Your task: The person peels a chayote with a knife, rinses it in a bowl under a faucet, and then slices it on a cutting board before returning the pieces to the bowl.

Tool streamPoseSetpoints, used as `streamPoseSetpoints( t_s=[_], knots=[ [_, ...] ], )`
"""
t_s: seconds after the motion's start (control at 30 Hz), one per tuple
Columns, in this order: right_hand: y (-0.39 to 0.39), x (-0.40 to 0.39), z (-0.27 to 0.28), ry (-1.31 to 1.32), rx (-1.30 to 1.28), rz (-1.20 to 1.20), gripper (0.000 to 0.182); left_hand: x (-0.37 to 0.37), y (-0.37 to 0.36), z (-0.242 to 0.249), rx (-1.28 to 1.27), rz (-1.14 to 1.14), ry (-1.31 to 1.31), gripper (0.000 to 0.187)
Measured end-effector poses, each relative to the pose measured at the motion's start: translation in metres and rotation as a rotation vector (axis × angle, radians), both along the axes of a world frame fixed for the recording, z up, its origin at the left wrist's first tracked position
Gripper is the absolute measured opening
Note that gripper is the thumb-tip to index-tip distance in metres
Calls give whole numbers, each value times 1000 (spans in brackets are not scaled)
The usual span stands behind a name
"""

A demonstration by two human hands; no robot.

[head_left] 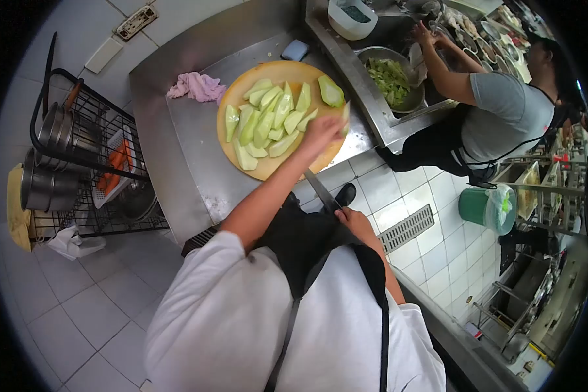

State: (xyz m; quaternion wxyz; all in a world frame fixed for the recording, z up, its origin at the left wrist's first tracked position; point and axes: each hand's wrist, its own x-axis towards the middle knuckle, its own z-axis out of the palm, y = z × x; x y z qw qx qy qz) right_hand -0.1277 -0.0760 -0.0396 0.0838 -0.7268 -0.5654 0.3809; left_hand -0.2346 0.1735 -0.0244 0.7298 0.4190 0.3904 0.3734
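Observation:
A round wooden cutting board (242, 91) lies on the steel counter, covered with several peeled, pale green vegetable wedges (264, 127). A larger pale green chunk (331, 91) sits at the board's far right. Over the right side of the board, my left hand (325, 134) is slightly blurred, its fingers closed on a pale green wedge (346, 117). Near my apron, my right hand (354, 221) grips a knife (320, 189) by the handle. The blade points up toward the board's near edge.
A pink cloth (196, 87) and a blue sponge (295, 50) lie on the counter. Right of it, a co-worker (503, 104) stands at a sink holding a pot of chopped greens (387, 81). A wire rack (88, 150) with pots is left; a green bin (480, 208) stands right.

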Motion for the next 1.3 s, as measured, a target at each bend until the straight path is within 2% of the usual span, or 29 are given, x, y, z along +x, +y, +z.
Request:
streamPoseSetpoints(
  t_s=[0.07, 0.17, 0.2, 0.3, 0.4, 0.43, 0.5, 0.6, 0.7, 0.8, 0.9, 0.93, 1.03, 1.13, 1.23, 1.3],
  knots=[
    [-2, -5, 4, -14, -1, -25, 44, 30, 40, 24, -28, -9, 28, 48],
    [2, -5, 17, -37, 23, -33, 42, 20, 74, -8, 427, 107, 553, 50],
    [0, -3, 19, -32, 43, -32, 41, -1, 61, 14, 461, 141, 658, 43],
    [-14, 4, 15, 63, 47, -140, 40, -57, 44, -1, 601, 183, 860, 35],
    [-25, 12, 16, 198, 19, -338, 43, -72, 11, -28, 453, 47, 997, 28],
    [-30, 15, 16, 245, 3, -407, 44, -71, -4, -36, 515, -36, 1015, 31],
    [-38, 27, -3, 245, 26, -441, 43, -65, -36, -39, 835, -15, 1101, 37],
    [-33, 30, -2, 343, -27, -531, 39, -50, -38, -59, 863, -99, 1266, 39],
    [-19, 24, 11, 380, -50, -552, 38, -48, -28, -80, 870, -28, 1323, 31],
    [-13, 22, 9, 412, 4, -513, 36, -56, -21, -75, 685, -12, 1192, 26],
    [-12, 18, 9, 426, 11, -508, 38, -70, -3, -113, -152, -30, 446, 22],
    [-11, 17, 9, 429, 8, -509, 38, -82, -5, -89, -493, -25, 97, 24],
    [-18, 27, -22, 360, 86, -421, 42, -115, -7, -65, -659, -62, -309, 36],
    [-18, 22, -12, 396, 75, -448, 45, -137, -7, -39, -577, -22, -277, 37],
    [-20, 35, -37, 347, 48, -395, 45, -159, 9, -37, -357, 59, -98, 35],
    [-11, 25, -16, 358, 44, -415, 45, -177, 32, -30, -174, 239, 243, 34]
  ],
)
